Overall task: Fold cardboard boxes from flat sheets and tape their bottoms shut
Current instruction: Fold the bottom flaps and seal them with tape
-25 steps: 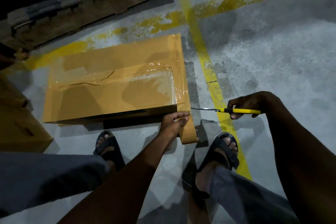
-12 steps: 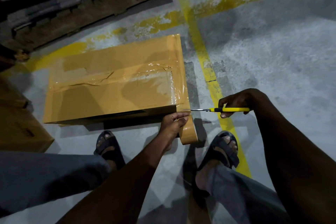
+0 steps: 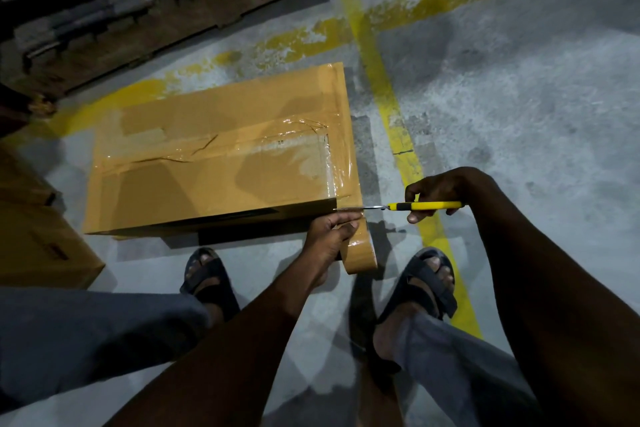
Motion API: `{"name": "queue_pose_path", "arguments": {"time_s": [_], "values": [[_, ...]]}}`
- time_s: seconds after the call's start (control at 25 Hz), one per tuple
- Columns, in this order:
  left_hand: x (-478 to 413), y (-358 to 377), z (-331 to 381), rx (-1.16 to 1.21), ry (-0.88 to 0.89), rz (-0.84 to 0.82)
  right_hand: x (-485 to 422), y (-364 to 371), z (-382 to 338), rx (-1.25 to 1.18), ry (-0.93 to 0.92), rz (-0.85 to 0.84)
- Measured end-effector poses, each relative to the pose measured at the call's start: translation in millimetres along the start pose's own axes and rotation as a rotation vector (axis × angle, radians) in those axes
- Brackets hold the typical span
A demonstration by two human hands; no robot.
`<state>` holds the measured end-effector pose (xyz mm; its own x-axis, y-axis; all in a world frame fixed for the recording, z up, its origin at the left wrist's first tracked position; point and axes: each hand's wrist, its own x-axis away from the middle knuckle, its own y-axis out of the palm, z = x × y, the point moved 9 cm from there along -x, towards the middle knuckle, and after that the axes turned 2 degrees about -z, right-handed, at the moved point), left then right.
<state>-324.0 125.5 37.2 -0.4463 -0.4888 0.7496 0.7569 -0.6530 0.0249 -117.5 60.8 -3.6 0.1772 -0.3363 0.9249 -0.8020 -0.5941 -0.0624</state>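
A brown cardboard box (image 3: 214, 163) stands on the concrete floor with clear tape across its upturned face and down its right edge. My left hand (image 3: 329, 236) grips a roll of brown tape (image 3: 362, 255) at the box's near right corner. My right hand (image 3: 436, 192) holds a yellow-handled utility knife (image 3: 426, 206). Its blade points left and reaches the strip of tape running from the corner to the roll, just above my left fingers.
A dark wooden pallet (image 3: 166, 0) lies behind the box. More cardboard boxes (image 3: 38, 239) stand at the left edge. Yellow floor lines (image 3: 388, 100) cross to the right of the box. My two sandalled feet are just below the box.
My right hand has carried the knife leftward, so the blade tip now reaches the tape at the box corner. My left hand and the roll have stayed in place.
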Motion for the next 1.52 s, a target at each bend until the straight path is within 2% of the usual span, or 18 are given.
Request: {"name": "queue_pose_path", "arguments": {"time_s": [0.2, 0.4, 0.48, 0.64, 0.72, 0.8, 0.88, 1.0, 1.08, 1.16, 1.24, 1.28, 1.4, 1.52], "values": [[1.7, 0.9, -0.4, 0.014, -0.004, 0.005, -8.2, -6.6, 0.6, 0.041, -0.036, 0.091], [-2.6, -0.3, -4.2, 0.014, -0.018, 0.013, -12.7, -10.2, -3.6, 0.059, -0.103, 0.085], [-2.7, 0.6, -6.6, -0.016, -0.012, 0.011, -14.5, -6.6, -3.8, 0.186, -0.085, 0.093], [4.2, 1.0, -17.8, -0.135, -0.01, 0.029, -27.2, 1.5, 12.4, 0.478, 0.102, 0.178], [12.4, -1.9, -16.0, -0.21, -0.026, 0.017, -23.3, -0.2, 32.4, 0.402, 0.208, 0.3], [22.9, -8.2, 1.8, -0.277, -0.028, -0.02, -5.4, -9.2, 45.9, 0.184, 0.263, 0.534], [35.4, -17.9, 32.5, -0.384, 0.019, -0.062, 16.4, -16.3, 41.5, -0.076, 0.24, 0.781], [57.1, -46.2, 98.7, -0.565, 0.157, -0.047, 55.7, -24.9, -4.7, -0.357, 0.105, 1.048], [71.4, -76.0, 150.0, -0.732, 0.231, -0.026, 90.5, -28.6, -46.7, -0.379, 0.053, 1.226], [85.6, -110.5, 199.7, -0.993, 0.303, -0.007, 117.0, -22.7, -97.8, -0.31, 0.045, 1.318], [95.6, -144.1, 241.4, -1.262, 0.369, 0.076, 121.6, -15.4, -152.0, -0.216, 0.001, 1.351], [98.6, -159.6, 254.2, -1.321, 0.392, 0.124, 115.9, -10.2, -179.7, -0.163, -0.029, 1.354], [99.8, -193.0, 264.7, -1.244, 0.323, 0.208, 78.8, 4.1, -249.9, 0.02, -0.081, 1.352], [85.8, -191.5, 265.9, -1.191, 0.278, 0.196, 42.3, 4.8, -264.6, 0.054, -0.044, 1.292]]}}
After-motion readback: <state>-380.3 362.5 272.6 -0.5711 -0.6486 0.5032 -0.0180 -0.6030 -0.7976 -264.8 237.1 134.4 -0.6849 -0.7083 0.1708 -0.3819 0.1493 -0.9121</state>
